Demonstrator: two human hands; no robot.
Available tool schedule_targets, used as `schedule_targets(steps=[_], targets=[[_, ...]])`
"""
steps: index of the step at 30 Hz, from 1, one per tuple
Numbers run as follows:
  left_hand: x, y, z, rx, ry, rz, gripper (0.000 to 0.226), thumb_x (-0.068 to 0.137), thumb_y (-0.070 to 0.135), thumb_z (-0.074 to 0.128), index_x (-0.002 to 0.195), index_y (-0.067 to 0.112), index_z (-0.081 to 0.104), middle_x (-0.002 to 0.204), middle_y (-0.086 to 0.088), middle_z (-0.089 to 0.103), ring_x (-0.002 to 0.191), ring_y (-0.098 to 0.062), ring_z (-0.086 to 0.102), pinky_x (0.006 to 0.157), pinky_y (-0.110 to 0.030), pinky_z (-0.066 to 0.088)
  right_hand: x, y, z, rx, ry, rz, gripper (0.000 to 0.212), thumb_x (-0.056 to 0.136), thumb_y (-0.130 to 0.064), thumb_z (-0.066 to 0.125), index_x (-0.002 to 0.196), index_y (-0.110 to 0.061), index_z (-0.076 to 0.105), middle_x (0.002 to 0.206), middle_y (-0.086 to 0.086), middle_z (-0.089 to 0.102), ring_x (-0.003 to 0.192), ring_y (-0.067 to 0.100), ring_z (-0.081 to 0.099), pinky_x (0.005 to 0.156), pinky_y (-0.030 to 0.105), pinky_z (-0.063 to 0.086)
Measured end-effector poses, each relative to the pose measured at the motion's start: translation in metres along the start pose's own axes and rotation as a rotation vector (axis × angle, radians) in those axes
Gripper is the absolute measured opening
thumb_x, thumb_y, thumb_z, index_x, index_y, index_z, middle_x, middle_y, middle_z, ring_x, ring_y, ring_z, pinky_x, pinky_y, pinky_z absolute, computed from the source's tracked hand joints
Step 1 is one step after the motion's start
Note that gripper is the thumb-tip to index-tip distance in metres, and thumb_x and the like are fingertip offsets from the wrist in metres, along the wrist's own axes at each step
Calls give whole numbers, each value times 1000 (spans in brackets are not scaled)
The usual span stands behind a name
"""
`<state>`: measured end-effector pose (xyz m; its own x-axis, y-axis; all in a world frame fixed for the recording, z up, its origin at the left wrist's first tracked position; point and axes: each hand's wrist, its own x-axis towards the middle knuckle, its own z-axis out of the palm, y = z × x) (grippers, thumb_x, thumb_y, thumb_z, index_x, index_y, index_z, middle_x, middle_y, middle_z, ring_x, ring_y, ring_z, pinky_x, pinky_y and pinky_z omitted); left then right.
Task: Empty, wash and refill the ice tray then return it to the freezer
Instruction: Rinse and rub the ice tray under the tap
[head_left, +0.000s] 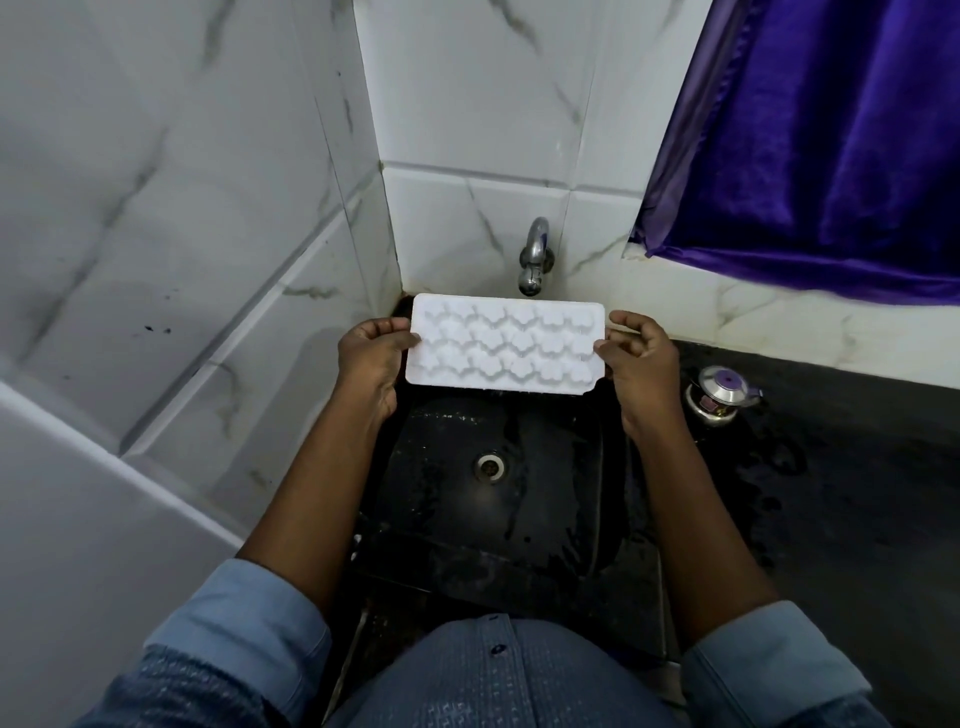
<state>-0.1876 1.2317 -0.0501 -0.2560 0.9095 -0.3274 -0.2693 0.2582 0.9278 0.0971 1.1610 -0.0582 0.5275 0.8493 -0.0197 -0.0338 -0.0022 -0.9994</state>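
A white ice tray (506, 341) with several small shaped cells is held level over the far end of a black sink (545, 499), just below a chrome tap (535, 257). My left hand (371, 358) grips its left short edge, and my right hand (641, 364) grips its right short edge. No water runs from the tap. The tray faces up; I cannot tell whether its cells hold anything.
The sink has a round drain (489, 466) and wet walls. A wet black counter (841, 467) lies to the right, with a small steel container (719, 397) on it. White marble tiles (182, 234) close the left and back. A purple curtain (831, 135) hangs at upper right.
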Motion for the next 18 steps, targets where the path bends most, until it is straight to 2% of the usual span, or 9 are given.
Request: schedule_targets(steps=[3, 6, 10, 13, 15, 18], targets=[[0, -1, 0, -3, -24, -3, 22, 80, -12, 75, 93, 4, 69, 99, -22, 75, 85, -32, 75, 70, -40, 65, 0, 0, -1, 3, 4, 5, 36, 91, 3, 72, 123, -12, 65, 102, 8, 77, 89, 17, 76, 74, 34, 63], [-1, 1, 1, -1, -45, -11, 23, 82, -11, 74, 101, 1, 69, 107, -24, 76, 89, -35, 75, 77, -46, 66, 0, -3, -1, -16, 10, -18, 36, 92, 4, 71, 124, -10, 64, 96, 4, 75, 79, 8, 74, 64, 23, 57], [0, 3, 1, 0, -60, -13, 18, 87, -6, 73, 101, 3, 68, 104, -21, 76, 84, -30, 75, 64, -37, 65, -1, -5, -2, -19, 4, -7, 37, 92, 1, 73, 125, -11, 64, 98, 4, 75, 81, 12, 72, 63, 24, 58], [0, 4, 1, 4, -66, -16, 16, 87, -7, 72, 97, 5, 68, 107, -22, 76, 82, -29, 75, 64, -36, 64, -1, -5, -1, -35, 7, 9, 38, 92, -2, 73, 127, -11, 63, 104, 11, 76, 84, 18, 73, 58, 27, 56], [2, 4, 1, 7, -67, -26, 13, 88, -3, 71, 100, 3, 70, 104, -20, 77, 83, -31, 75, 63, -36, 64, -1, -5, -2, -22, 7, 8, 38, 92, -2, 73, 127, -11, 63, 103, 9, 76, 82, 16, 73, 59, 26, 56], [0, 7, 2, -28, -129, -99, 42, 76, 6, 75, 115, -9, 70, 106, -26, 77, 96, -46, 76, 80, -59, 64, -2, -7, -2, -45, 3, 19, 38, 92, -6, 74, 128, -12, 63, 103, 6, 76, 82, 14, 72, 55, 23, 53]])
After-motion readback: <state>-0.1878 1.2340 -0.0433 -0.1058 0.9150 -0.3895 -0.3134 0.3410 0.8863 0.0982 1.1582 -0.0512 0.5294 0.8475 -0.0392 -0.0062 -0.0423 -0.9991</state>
